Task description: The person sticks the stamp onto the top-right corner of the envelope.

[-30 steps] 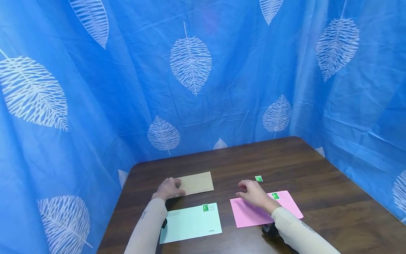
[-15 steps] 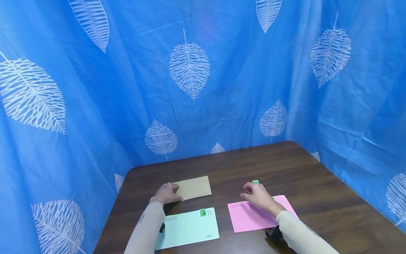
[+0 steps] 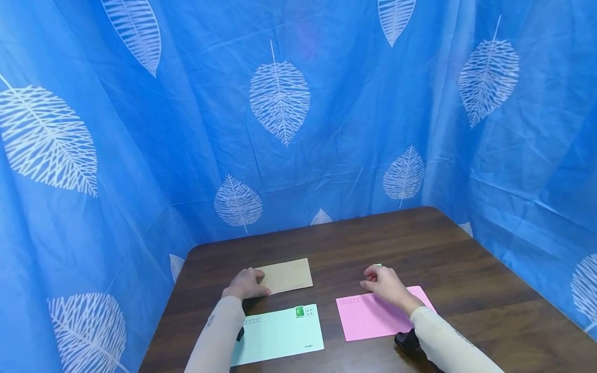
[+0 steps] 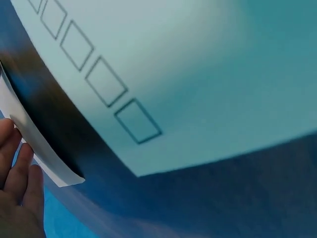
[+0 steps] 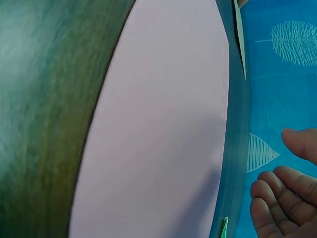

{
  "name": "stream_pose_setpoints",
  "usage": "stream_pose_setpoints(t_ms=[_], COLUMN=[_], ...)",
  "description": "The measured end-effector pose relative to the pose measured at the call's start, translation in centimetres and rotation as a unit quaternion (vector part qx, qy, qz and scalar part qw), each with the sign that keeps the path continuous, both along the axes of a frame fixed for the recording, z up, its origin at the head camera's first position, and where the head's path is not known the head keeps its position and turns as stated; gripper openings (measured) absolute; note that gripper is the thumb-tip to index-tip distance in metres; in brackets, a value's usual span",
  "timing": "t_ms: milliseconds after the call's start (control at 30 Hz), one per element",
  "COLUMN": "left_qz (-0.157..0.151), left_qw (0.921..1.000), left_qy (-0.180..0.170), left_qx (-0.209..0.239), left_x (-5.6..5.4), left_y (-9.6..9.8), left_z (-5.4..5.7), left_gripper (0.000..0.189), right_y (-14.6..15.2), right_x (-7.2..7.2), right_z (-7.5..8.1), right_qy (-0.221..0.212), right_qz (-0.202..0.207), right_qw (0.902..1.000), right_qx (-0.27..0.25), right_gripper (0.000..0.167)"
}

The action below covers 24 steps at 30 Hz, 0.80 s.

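My left hand [image 3: 244, 283] holds the left end of a beige envelope [image 3: 286, 275] near the back left; the covered end is hidden. In the left wrist view its curled fingers [image 4: 19, 181] meet the envelope's pale edge [image 4: 29, 131], which looks slightly raised. My right hand [image 3: 386, 285] hovers over the far side of a pink envelope [image 3: 375, 316]. Its fingers are loosely bent, with the thumb apart and nothing between, as the right wrist view shows. Just behind it, a loose green stamp [image 3: 378, 265] is mostly covered by the hand.
A mint envelope [image 3: 280, 336] with a green stamp [image 3: 299, 311] lies at the front left, beside my left forearm. The brown table [image 3: 336, 248] meets a blue leaf-patterned curtain [image 3: 345, 155] on its back and sides. Black wrist gear [image 3: 407, 342] sits under my right wrist.
My right hand has shifted slightly right and farther out, so it now covers most of the loose stamp and hides the pink envelope's stamp. My left hand stays on the beige envelope.
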<state>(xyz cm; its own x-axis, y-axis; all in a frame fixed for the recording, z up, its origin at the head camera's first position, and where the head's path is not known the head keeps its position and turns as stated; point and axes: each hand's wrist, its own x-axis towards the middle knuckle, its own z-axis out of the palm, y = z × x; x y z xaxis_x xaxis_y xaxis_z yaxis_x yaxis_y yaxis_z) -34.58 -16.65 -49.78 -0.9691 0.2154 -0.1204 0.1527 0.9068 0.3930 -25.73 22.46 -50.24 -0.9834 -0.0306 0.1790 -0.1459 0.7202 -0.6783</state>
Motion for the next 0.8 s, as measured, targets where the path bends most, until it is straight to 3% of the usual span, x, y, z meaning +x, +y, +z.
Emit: stream_pose_setpoints(t_ms=[433, 800], left_qz=[-0.004, 0.005], left_qw=[0.9999, 0.9999], left_qy=[0.005, -0.005], left_qx=[-0.008, -0.013], left_x=[-0.5, 0.0], left_y=[0.0, 0.1], left_z=[-0.1, -0.1], left_gripper=[0.061, 0.062], right_y=[1.7, 3.3], right_x=[-1.4, -1.9], right_z=[0.0, -0.6], right_qy=[-0.009, -0.022], right_qz=[-0.013, -0.039], right_qw=[0.9999, 0.9990], right_qx=[0.001, 0.004], right_gripper=[0.028, 0.028])
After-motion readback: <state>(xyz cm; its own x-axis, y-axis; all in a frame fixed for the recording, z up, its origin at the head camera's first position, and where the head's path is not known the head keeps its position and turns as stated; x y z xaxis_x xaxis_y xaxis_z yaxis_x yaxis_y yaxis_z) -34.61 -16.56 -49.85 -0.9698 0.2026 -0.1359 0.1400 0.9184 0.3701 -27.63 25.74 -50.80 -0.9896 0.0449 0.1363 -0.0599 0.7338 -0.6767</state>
